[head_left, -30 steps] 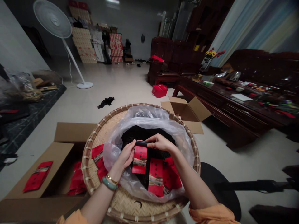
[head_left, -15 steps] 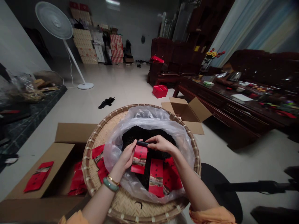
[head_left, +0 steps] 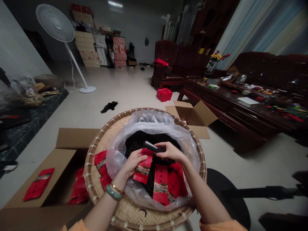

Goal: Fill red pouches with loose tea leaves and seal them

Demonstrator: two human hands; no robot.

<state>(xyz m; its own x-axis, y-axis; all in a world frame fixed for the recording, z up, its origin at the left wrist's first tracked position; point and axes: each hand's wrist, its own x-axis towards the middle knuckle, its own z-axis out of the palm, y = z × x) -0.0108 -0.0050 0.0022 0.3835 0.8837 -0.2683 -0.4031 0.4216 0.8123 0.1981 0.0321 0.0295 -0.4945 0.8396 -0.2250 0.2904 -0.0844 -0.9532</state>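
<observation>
My left hand (head_left: 134, 162) pinches a red packet (head_left: 143, 168) near its top edge. A short black bar with a pale grey face (head_left: 151, 146) is in the fingers of my right hand (head_left: 169, 151), tilted just above that packet. Beneath both hands lies an open clear plastic bag (head_left: 115, 154) holding dark loose material (head_left: 134, 141), its kind too dim to tell. More red packets (head_left: 160, 184) rest on the bag's near right side. The bag sits on a round woven bamboo tray (head_left: 130, 216), with further red packets (head_left: 100, 160) at its left.
An open carton (head_left: 64, 138) with red packets stands left, one packet (head_left: 39, 183) on its flap. Another open carton (head_left: 204, 112) lies beyond the tray. A black round base (head_left: 226, 195) is at right. A white fan (head_left: 88, 89) and wooden table (head_left: 216, 102) stand farther off.
The black bar has come off the packet's top edge and tilted, now held by my right hand alone. My left hand keeps the packet, which has dipped slightly.
</observation>
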